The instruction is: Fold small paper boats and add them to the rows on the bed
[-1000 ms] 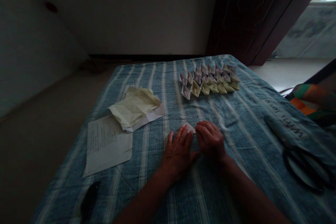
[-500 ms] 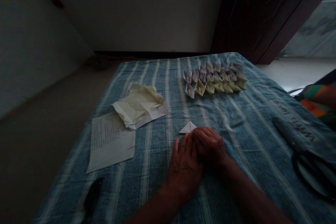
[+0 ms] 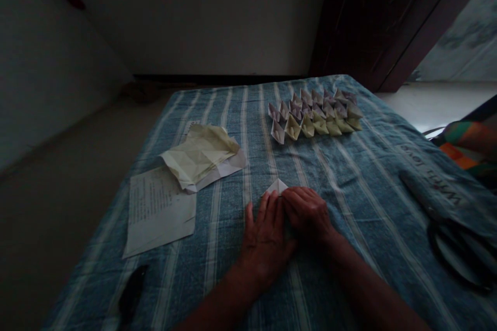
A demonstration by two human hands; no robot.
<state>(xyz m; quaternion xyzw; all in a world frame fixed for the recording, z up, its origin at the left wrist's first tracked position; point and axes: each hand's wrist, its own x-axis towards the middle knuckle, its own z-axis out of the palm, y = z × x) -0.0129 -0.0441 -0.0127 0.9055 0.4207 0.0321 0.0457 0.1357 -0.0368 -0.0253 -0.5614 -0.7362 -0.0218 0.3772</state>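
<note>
A small piece of white folded paper (image 3: 278,185) lies on the cloth, its pointed top and a centre crease showing beyond my fingers. My left hand (image 3: 266,240) rests flat over its left and lower part, fingers stretched out. Against the paper's right side presses my right hand (image 3: 308,214), fingers curled together at the edge. The two hands cover most of the paper, so its full shape is hidden.
Folded paper boats (image 3: 320,124) stand in rows at the back right. Creased yellowish sheets (image 3: 202,155) and a printed sheet (image 3: 161,214) lie to the left. Large black scissors (image 3: 446,222) are at right, a dark object (image 3: 132,292) at front left, all on a striped tablecloth (image 3: 349,186).
My left hand has slid a little to the left, opening a gap between its fingers and my right hand. My right hand stays at the paper's right edge. The view has shifted slightly.
</note>
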